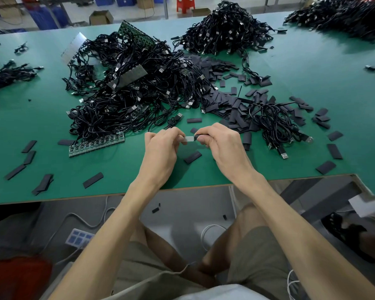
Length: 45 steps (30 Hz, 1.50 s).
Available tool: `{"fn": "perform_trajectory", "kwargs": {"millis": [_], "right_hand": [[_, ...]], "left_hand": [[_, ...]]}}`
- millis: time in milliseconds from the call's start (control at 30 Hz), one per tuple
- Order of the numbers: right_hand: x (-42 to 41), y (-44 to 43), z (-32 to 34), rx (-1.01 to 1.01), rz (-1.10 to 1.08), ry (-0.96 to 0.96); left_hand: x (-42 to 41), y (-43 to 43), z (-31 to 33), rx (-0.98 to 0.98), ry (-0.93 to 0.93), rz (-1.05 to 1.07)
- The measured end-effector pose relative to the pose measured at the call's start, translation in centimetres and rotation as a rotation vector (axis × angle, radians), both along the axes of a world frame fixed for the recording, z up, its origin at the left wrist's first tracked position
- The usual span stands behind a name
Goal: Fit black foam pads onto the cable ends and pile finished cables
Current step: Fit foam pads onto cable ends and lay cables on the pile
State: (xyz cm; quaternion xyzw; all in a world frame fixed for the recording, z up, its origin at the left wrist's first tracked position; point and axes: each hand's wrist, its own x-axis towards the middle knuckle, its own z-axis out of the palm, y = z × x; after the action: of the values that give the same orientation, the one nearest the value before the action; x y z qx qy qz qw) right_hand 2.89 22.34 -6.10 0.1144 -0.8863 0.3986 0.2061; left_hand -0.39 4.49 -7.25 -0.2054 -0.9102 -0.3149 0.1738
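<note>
Table [121,169], near edge: left hand [160,149], right hand [222,146] pinch cable end [189,139].

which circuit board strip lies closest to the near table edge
The green strip lying flat left of the left hand, at the cable heap's foot; the others sit farther back.

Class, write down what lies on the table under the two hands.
A black foam pad on the green table, below the left hand and right hand. Anything beneath the palms is hidden.
</note>
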Motion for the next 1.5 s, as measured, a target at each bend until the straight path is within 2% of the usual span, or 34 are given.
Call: {"fn": "perform_trajectory", "kwargs": {"millis": [300, 467, 667, 833, 1000, 1167, 1333, 1500], "right_hand": [[0.0, 0.0, 0.1, 0.023, 0.053, -0.009], [0.1, -0.1, 0.2, 0.116, 0.098, -0.014], [0.5, -0.5, 0.2, 0.173, 0.029, 0.057], [0.4, -0.4, 0.4, 0.192, 0.097, 0.032], [0.7, -0.6, 0.3, 0.23, 0.024, 0.053], [0.7, -0.7, 0.2, 0.261, 0.071, 0.017], [0.8, -0.7, 0.4, 0.221, -0.049, 0.056], [0.8, -0.6, 0.4, 0.2, -0.032, 0.051]], "left_hand": [[-0.1, -0.1, -0.1, 0.0, -0.037, 0.032], [-0.1, -0.2, -0.2, -0.004, -0.054, 0.058], [-0.1, -0.1, -0.2, 0.021, -0.07, 0.031], [-0.3, -0.3, -0.3, 0.016, -0.067, 0.075], [-0.5, 0.0, -0.8, 0.007, -0.099, -0.023], [-0.1, 0.3, -0.5, -0.039, -0.046, -0.067], [0.5, 0.4, 0.1, -0.027, 0.051, -0.098], [0.7, 0.4, 0.5, -0.069, 0.153, 0.001]]}}
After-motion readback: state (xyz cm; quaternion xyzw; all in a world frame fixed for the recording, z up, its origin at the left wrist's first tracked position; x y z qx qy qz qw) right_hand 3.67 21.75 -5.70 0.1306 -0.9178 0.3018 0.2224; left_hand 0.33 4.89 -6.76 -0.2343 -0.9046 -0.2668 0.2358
